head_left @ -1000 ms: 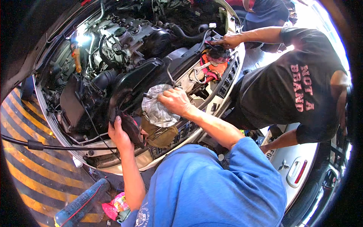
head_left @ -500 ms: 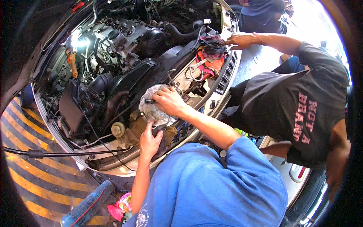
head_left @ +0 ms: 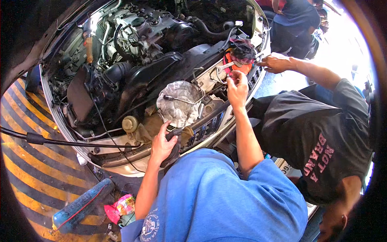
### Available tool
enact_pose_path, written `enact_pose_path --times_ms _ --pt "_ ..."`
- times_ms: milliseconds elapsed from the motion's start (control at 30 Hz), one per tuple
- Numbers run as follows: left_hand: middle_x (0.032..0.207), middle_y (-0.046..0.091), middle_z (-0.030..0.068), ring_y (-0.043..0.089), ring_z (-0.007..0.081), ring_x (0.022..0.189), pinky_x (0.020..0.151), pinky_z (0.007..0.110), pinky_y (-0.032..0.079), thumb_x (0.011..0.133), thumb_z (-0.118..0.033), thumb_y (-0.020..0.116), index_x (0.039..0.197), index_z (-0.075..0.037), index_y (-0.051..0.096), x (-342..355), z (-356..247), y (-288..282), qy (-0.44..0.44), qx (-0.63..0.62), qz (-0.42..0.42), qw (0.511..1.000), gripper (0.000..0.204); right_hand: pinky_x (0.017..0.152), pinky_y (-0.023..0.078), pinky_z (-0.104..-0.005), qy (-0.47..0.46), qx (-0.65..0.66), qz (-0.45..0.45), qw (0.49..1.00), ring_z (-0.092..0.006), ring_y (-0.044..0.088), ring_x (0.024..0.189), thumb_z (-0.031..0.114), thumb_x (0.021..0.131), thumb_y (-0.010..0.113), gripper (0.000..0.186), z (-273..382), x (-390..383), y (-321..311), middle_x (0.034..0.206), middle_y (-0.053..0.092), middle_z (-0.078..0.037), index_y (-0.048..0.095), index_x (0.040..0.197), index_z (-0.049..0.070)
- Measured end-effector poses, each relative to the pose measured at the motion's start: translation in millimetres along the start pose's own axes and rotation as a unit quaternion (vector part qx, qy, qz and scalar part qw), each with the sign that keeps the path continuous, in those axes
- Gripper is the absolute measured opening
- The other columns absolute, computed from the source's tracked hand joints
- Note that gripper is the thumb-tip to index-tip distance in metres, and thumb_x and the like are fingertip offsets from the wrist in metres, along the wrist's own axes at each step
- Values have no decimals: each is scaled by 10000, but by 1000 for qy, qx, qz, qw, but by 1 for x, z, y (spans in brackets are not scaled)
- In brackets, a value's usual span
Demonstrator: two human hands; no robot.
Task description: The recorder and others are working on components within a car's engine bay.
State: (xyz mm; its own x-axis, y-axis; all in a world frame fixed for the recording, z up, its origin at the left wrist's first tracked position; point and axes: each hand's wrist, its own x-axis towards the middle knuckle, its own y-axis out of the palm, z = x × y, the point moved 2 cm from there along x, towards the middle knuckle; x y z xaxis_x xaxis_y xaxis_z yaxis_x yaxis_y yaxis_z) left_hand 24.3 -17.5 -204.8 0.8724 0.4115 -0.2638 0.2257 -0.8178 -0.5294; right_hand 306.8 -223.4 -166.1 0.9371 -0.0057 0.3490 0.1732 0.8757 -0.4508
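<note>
My left hand (head_left: 161, 144) rests at the car's front edge, its fingers partly round a dark rag (head_left: 172, 152). Just beyond its fingertips lies a round, greyish, shiny dish (head_left: 177, 109) with small metal parts on it, one of them a thin piece with a dark end (head_left: 168, 97). Farther right, my right hand (head_left: 238, 89) is closed, fingertips together beside thin bent metal pipes (head_left: 218, 75). A small reddish spot shows at those fingertips; what they hold is too small to make out. Close by are a wrench (head_left: 226, 65) and a dark, bunched cloth (head_left: 242, 49) over orange cloth.
The open engine bay (head_left: 149, 72) stretches ahead, with a lit work lamp (head_left: 88, 46) at left. A black cable (head_left: 60, 140) crosses from the left. A co-worker's hand (head_left: 276, 63) touches the front edge at right. A blue cylinder (head_left: 82, 205) lies on the striped floor.
My right hand has left the dish and moved right and away to the bent pipes. My left hand stays by the rag. The view has shifted, and the co-worker's hand is lower by the edge.
</note>
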Motion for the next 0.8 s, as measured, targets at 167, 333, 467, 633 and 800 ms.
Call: enact_pose_path --times_ms 167,333,467,633,800 --pt "937 669 161 669 277 838 782 399 515 855 -207 726 1478 -155 419 -19 3 -20 -19 -31 -33 999 697 868 514 -396 -82 -139 116 980 -290 626 967 74 781 624 342 -38 0 17 1058 646 -137 663 1120 50" --pt "948 660 78 633 151 831 772 312 519 899 -7 668 1450 -57 432 -49 10 -43 -49 -153 -60 985 601 923 512 -447 -120 -318 218 915 -353 584 1096 188 833 686 335 -37 -6 37 1148 631 -135 657 1151 86" --pt "1066 651 98 625 161 926 854 313 510 905 -3 661 1427 -52 460 -60 17 -54 -68 -182 -82 978 562 848 529 -447 -139 -294 220 920 -351 620 1014 188 873 674 220 -38 8 39 1061 649 -139 648 1062 78" --pt "1203 625 104 596 164 1052 962 303 468 911 -18 656 1378 3 499 -60 18 -58 -35 -225 -85 970 493 820 540 -462 -188 -316 166 915 -364 640 976 179 919 602 179 -10 43 13 1046 655 -160 600 1060 68" --pt "1152 643 62 609 147 1024 951 293 475 919 -42 646 1350 -5 531 -51 0 -61 -53 -362 -23 931 447 757 538 -409 -139 -209 115 961 -330 681 793 185 992 565 194 65 74 -66 919 694 -144 631 1027 6"
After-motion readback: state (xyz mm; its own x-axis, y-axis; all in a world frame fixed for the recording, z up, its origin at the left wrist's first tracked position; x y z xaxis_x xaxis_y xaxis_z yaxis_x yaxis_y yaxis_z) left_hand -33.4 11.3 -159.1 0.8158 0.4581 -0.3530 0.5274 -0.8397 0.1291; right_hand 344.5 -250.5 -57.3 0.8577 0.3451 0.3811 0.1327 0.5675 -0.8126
